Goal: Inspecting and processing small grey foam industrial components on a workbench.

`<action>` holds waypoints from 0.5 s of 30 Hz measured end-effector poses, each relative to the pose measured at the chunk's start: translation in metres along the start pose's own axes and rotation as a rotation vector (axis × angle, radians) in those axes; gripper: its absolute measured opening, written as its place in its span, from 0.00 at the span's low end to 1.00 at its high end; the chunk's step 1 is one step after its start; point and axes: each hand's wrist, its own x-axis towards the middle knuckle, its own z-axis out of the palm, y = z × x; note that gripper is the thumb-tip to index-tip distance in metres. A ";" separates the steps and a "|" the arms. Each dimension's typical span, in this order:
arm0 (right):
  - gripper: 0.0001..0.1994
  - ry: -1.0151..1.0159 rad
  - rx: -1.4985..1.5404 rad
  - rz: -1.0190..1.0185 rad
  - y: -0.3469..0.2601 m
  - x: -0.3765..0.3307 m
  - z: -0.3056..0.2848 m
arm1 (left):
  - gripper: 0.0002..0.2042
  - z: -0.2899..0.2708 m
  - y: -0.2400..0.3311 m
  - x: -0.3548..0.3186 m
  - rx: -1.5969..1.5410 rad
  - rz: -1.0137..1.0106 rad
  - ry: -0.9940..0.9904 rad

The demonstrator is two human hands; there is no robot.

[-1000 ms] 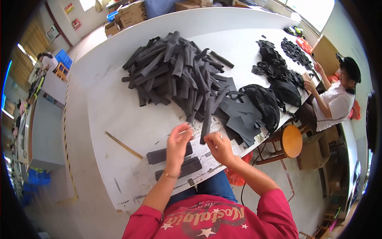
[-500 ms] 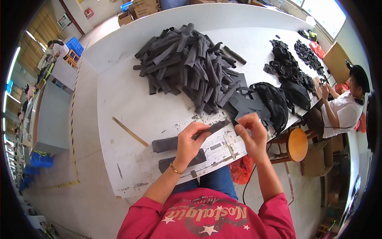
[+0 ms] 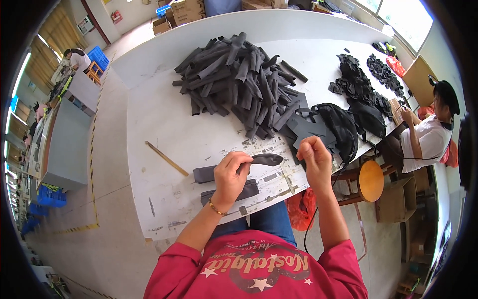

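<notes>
A red plastic bag (image 3: 301, 209) hangs below the near rim of a white bench (image 3: 162, 117), an open cardboard box (image 3: 396, 202) stands at right of frame and a blue crate (image 3: 51, 196) sits at far left, their contents hard to make out. At center, a person's left hand (image 3: 230, 175) pinches one end of a dark gray strip (image 3: 269, 159), its free end pointing toward the right hand (image 3: 315, 157), which is curled, thumb against fingers, just beyond and apart from it; whether it grips anything small cannot be told. Two folded dark bundles (image 3: 245, 191) lie beneath the left hand, near the bench's front edge. White surface stretches leftward around a thin stick (image 3: 167, 158), below a heaped dark pile (image 3: 236, 82).
</notes>
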 end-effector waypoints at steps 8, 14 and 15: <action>0.04 -0.113 -0.527 -0.330 -0.007 -0.011 0.020 | 0.09 -0.006 -0.001 -0.001 0.035 0.058 -0.014; 0.03 -0.088 0.226 -0.137 0.008 -0.009 0.032 | 0.08 0.000 0.002 -0.008 -0.074 -0.077 -0.076; 0.07 -0.091 0.331 -0.173 0.013 -0.007 0.032 | 0.08 0.001 0.001 -0.006 -0.075 -0.080 -0.054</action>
